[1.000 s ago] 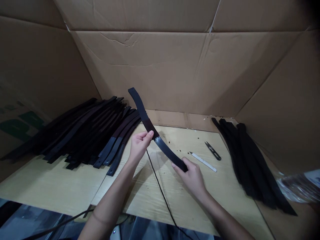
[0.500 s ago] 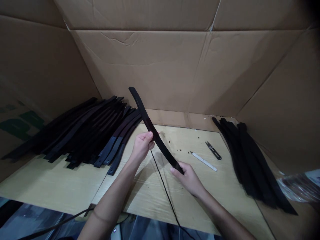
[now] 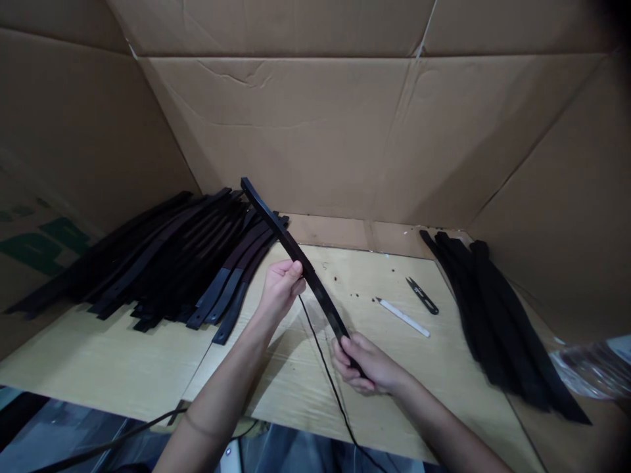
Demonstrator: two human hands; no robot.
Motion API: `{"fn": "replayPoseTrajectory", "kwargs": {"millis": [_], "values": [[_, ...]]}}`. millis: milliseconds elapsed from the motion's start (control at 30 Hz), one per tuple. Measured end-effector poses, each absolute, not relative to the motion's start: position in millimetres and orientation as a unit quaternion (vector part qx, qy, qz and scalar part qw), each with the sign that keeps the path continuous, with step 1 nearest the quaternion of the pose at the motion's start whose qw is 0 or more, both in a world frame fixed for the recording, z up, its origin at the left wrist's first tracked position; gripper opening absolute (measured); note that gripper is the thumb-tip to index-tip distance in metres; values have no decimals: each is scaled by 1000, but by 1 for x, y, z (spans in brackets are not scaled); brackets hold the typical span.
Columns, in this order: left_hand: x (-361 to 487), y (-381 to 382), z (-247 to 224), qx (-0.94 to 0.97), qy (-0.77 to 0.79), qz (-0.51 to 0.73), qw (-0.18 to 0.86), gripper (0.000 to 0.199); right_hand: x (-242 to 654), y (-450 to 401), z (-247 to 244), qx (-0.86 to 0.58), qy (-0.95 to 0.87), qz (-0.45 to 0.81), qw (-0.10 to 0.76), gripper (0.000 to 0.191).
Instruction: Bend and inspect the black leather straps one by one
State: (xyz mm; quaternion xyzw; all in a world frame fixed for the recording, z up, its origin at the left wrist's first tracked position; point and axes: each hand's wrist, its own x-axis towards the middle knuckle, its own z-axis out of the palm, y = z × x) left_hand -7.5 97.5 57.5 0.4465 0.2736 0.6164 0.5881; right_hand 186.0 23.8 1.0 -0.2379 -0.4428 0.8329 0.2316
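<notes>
A long, slightly curved black strip is held up slantwise over the table, its far end leaning toward the back left. Near its middle, my left hand pinches it between thumb and fingers. My right hand is wrapped round its near end. Below the strip a thin dark cord runs from near my left hand down past the table's front edge. To the right lie a white pen-like tool with a dark tip and black thread snips.
A large pile of similar black strips lies at the left. Several more strips lie at the right, beside clear plastic wrap. Cardboard walls enclose the back and sides of the wooden table. Small dark scraps dot the surface.
The strip has turned about its length, and its far end has dipped to the left. My right hand has moved down slightly and closed more fully round the near end. My left hand stays put.
</notes>
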Motion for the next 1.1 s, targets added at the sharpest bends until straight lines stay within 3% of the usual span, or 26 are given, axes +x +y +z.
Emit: {"fn": "replayPoseTrajectory", "kwargs": {"millis": [233,400,767,1100], "values": [[-6,94,59,432,254,599,625,51,191,24,0,-154,-370,900,172,56],[-4,94,57,430,242,596,633,45,193,25,1,-112,-333,928,121,61],[-9,101,59,443,314,624,562,37,189,24,-1,-192,-392,877,202,55],[-11,95,57,458,239,603,609,31,193,25,-3,-116,-353,915,155,54]]}}
